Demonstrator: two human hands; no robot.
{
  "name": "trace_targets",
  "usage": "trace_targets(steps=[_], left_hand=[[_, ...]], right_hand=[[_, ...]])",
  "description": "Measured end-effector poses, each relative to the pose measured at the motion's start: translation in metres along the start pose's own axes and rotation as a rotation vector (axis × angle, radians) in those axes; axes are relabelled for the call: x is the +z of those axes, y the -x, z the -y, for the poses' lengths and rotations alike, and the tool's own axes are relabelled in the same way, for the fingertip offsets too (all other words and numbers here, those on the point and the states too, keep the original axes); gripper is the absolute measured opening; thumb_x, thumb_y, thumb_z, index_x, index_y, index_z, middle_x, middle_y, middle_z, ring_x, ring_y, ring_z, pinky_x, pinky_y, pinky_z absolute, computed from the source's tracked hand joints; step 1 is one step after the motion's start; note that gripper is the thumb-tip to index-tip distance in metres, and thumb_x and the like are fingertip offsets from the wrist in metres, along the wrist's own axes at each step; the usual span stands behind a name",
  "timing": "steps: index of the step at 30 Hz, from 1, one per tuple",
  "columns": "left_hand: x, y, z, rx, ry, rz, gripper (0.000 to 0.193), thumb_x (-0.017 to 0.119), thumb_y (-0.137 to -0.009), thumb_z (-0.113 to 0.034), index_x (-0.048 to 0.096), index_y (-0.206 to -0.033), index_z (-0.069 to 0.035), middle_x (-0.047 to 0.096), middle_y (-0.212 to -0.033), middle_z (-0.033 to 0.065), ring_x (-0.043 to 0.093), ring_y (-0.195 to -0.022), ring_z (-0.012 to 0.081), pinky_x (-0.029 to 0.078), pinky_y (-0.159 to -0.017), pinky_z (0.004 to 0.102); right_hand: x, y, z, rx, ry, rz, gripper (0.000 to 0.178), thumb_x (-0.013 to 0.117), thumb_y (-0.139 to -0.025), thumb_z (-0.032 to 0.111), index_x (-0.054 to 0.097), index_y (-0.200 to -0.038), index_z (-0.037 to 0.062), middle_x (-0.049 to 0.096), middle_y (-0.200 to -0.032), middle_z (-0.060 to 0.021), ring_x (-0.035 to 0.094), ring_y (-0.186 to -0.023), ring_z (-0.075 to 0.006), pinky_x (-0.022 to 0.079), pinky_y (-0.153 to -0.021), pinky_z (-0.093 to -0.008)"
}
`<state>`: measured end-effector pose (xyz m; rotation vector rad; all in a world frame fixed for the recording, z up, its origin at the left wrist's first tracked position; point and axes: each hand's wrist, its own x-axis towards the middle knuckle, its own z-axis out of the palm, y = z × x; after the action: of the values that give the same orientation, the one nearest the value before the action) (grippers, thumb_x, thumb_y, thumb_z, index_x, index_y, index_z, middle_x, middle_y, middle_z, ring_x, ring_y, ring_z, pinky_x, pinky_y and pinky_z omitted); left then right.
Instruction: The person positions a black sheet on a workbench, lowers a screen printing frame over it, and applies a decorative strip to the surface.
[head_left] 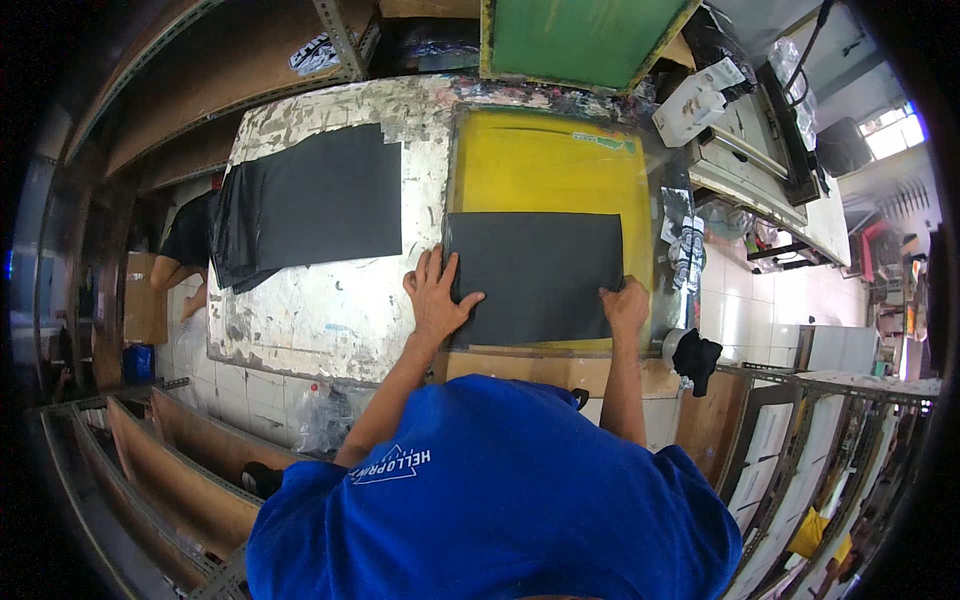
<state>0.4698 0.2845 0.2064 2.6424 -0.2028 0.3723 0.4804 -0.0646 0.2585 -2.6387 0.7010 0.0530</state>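
A flat black sheet lies over the near half of a yellow panel in a frame that looks like a printing screen. My left hand rests at the sheet's left edge, fingers spread on the pale worn tabletop and thumb over the black surface. At the opposite edge, my right hand is closed, with thumb and fingertips pinching the sheet's right border. A loose stack of similar black sheets sits to the left on the tabletop, its left ends fanned out unevenly.
A green framed panel stands at the far edge. A white bottle is at the far right, and a dark cloth hangs by the near right corner. Shelving flanks me. Another person's leg shows beyond the table's left side.
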Motion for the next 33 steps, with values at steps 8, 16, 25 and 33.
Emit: trace_targets(steps=[8,16,25,33], left_hand=[[-0.008,-0.019,-0.007,0.041,0.076,0.233,0.058,0.069,-0.091,-0.034,0.060,-0.144,-0.012,0.035,-0.162,0.0187,0.029,-0.146,0.0391,0.024,-0.114,0.0558],[-0.003,-0.027,-0.004,0.158,0.124,0.293,0.069,0.074,-0.086,-0.044,0.059,-0.144,-0.009,0.043,-0.159,0.0088,0.035,-0.143,0.0359,0.025,-0.113,0.0558],[-0.005,-0.025,0.008,0.124,0.308,0.296,0.086,0.076,-0.084,-0.044,0.043,-0.157,-0.012,0.042,-0.160,0.0120,0.034,-0.146,0.0356,0.023,-0.115,0.0537],[-0.001,-0.026,0.008,0.190,0.152,0.341,0.074,0.078,-0.082,-0.038,0.054,-0.151,-0.023,0.036,-0.163,0.0123,0.031,-0.148,0.0339,0.022,-0.115,0.0526]], right_hand=[[-0.050,0.010,0.071,-0.290,-0.025,-0.035,0.037,0.076,-0.081,0.014,0.071,-0.114,-0.0014,0.072,-0.100,-0.0283,0.070,-0.097,-0.0448,0.055,-0.086,-0.0510],[0.031,0.056,0.127,-0.690,0.050,0.133,0.023,0.071,-0.083,0.015,0.072,-0.103,0.0027,0.070,-0.104,-0.0215,0.069,-0.093,-0.0422,0.057,-0.083,-0.0485],[0.053,0.084,0.116,-0.883,0.071,0.325,0.043,0.074,-0.085,0.027,0.069,-0.120,0.0025,0.062,-0.129,-0.0185,0.054,-0.124,-0.0366,0.050,-0.101,-0.0491],[0.044,0.071,0.081,-0.920,-0.011,0.344,0.055,0.082,-0.077,0.022,0.068,-0.128,0.0073,0.058,-0.139,-0.0126,0.049,-0.131,-0.0353,0.040,-0.110,-0.0472]])
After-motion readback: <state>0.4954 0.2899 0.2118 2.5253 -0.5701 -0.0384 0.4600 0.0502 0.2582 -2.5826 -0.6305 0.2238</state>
